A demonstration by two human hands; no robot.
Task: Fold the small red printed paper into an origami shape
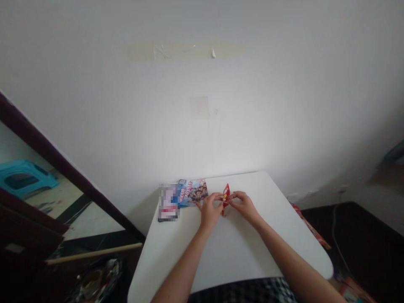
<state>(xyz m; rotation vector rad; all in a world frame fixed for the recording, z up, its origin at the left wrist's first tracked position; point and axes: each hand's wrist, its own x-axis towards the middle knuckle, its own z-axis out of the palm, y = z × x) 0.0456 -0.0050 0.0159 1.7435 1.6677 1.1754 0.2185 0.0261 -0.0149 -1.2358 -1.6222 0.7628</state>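
Note:
A small red folded paper piece [226, 198] stands upright over the white table [240, 248], near its far edge. My left hand [211, 209] pinches it from the left with closed fingers. My right hand [244, 205] pinches it from the right, fingers curled on its other side. Both forearms stretch forward across the tabletop from the near edge.
A blue printed booklet [192, 192] and a blurred card or phone [168, 202] lie at the table's far left corner. A white wall rises directly behind the table. On the left stand a dark-framed mirror [57, 164] and a wooden stick [94, 253]. The right floor holds clutter and a cable.

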